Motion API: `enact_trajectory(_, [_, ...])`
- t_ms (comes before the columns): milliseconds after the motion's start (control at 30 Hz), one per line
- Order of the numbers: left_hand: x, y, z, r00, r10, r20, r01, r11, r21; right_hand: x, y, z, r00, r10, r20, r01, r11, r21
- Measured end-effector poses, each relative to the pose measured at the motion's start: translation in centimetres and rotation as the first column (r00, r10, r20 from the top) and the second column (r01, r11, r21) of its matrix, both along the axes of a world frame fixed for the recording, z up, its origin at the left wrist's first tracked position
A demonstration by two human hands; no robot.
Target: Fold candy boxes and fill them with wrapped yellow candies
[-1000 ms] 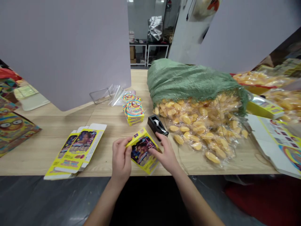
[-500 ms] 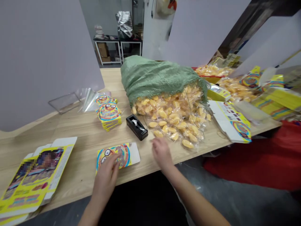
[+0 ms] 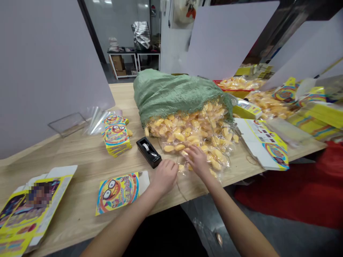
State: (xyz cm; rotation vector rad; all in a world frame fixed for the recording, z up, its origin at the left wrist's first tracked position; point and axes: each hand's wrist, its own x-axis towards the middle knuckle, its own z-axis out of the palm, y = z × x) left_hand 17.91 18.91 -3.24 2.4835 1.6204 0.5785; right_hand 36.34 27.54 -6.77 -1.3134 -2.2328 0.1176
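A green woven sack (image 3: 177,94) lies on the table with many wrapped yellow pieces (image 3: 187,125) spilling from its mouth. Over the front of that pile reaches my right hand (image 3: 197,159), fingers partly spread and touching the wrappers. My left hand (image 3: 165,175) is at the pile's near left edge, its fingers curled together; whatever they may pinch is too small to make out. A black tape dispenser (image 3: 149,152) sits just behind my left hand. Left of that hand, a colourful printed box (image 3: 118,192) lies flat with a white end flap out.
Small printed packs (image 3: 116,137) are stacked behind the dispenser. Flattened yellow cartons (image 3: 37,207) lie at the left, beside the table edge. An open carton (image 3: 265,144) is right of the pile. Clear plastic sheets (image 3: 98,120) stand by the left partition. Red cloth (image 3: 289,192) hangs at the right.
My left hand has left the printed box and moved right to the edge of the pile. My right hand has moved right and forward onto the wrapped pieces. The camera view has shifted slightly.
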Motion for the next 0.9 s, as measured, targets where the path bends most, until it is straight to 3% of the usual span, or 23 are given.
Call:
enact_trajectory(67, [-1.4,-2.2,0.8,0.951,0.129,0.280,-0.106,0.990,-0.098,0.1,0.1,0.9,0.981,0.012,-0.193,-0.017,1.000,-0.023])
enact_trajectory(100, [-2.1,-3.1,1.2,0.846,0.235,0.478,-0.151,0.966,-0.208,0.0,0.1,1.5,0.962,-0.002,-0.273,-0.012,0.999,-0.051])
enact_trajectory(133, [-2.8,-3.8,1.6,0.659,0.359,0.661,-0.150,0.924,-0.352,-0.1,0.0,2.3,0.936,-0.036,-0.350,0.002,0.995,-0.099])
enact_trajectory(167, [-3.6,-4.3,1.9,0.413,0.479,0.775,-0.078,0.866,-0.493,-0.4,-0.1,3.1,0.893,-0.090,-0.440,0.016,0.985,-0.169])
enact_trajectory(233, [-4.9,-5.2,2.5,-0.046,0.653,0.756,0.191,0.749,-0.635,-1.1,-0.6,4.7,0.722,-0.219,-0.656,-0.058,0.926,-0.373])
enact_trajectory(267, [-5.4,-5.5,2.8,-0.195,0.700,0.687,0.316,0.708,-0.632,-1.6,-1.0,5.4,0.608,-0.280,-0.743,-0.180,0.863,-0.473])
enact_trajectory(300, [-5.9,-5.7,3.0,-0.274,0.725,0.631,0.398,0.683,-0.612,-2.1,-1.4,5.9,0.499,-0.340,-0.797,-0.328,0.777,-0.537])
enact_trajectory(333, [-6.3,-5.9,3.2,-0.291,0.737,0.610,0.432,0.670,-0.603,-2.6,-1.9,6.4,0.421,-0.394,-0.817,-0.459,0.684,-0.566])
enact_trajectory(367, [-6.6,-6.1,3.3,-0.259,0.736,0.625,0.421,0.668,-0.613,-3.1,-2.4,6.7,0.388,-0.431,-0.815,-0.550,0.601,-0.580])
enact_trajectory(400, [-6.8,-6.2,3.3,-0.171,0.726,0.666,0.374,0.674,-0.638,-3.6,-3.0,6.8,0.396,-0.445,-0.803,-0.587,0.550,-0.594])
enact_trajectory(433, [-6.9,-6.3,3.2,-0.023,0.698,0.716,0.295,0.689,-0.662,-4.1,-3.6,6.8,0.429,-0.436,-0.791,-0.575,0.544,-0.611])
enact_trajectory(467, [-6.9,-6.3,2.9,0.176,0.647,0.742,0.184,0.719,-0.670,-4.5,-4.2,6.7,0.475,-0.407,-0.780,-0.522,0.584,-0.622])
enact_trajectory(533, [-6.8,-6.4,2.0,0.628,0.475,0.616,-0.057,0.818,-0.573,-5.2,-5.4,6.3,0.614,-0.273,-0.741,-0.358,0.740,-0.570])
enact_trajectory(567, [-6.7,-6.5,1.5,0.803,0.380,0.459,-0.141,0.870,-0.473,-5.5,-6.0,6.0,0.699,-0.180,-0.692,-0.276,0.824,-0.494])
enact_trajectory(600, [-6.5,-6.7,1.0,0.913,0.299,0.279,-0.186,0.911,-0.369,-5.9,-6.7,5.6,0.786,-0.087,-0.612,-0.214,0.891,-0.401])
enact_trajectory(633, [-6.4,-7.1,0.5,0.965,0.235,0.118,-0.195,0.940,-0.280,-6.4,-7.4,5.1,0.863,-0.006,-0.505,-0.177,0.932,-0.316])
enact_trajectory(700, [-6.6,-8.1,-0.1,0.985,0.150,-0.081,-0.163,0.969,-0.185,-7.6,-8.9,3.8,0.961,0.108,-0.254,-0.166,0.962,-0.217])
enact_trajectory(767, [-7.5,-9.4,-0.2,0.980,0.132,-0.149,-0.155,0.976,-0.153,-8.9,-10.4,2.0,0.981,0.187,-0.048,-0.193,0.962,-0.194])
enact_trajectory(900, [-11.9,-12.0,-0.2,0.933,0.298,-0.202,-0.328,0.935,-0.135,-10.6,-12.1,-1.3,0.943,0.306,0.130,-0.286,0.946,-0.154])
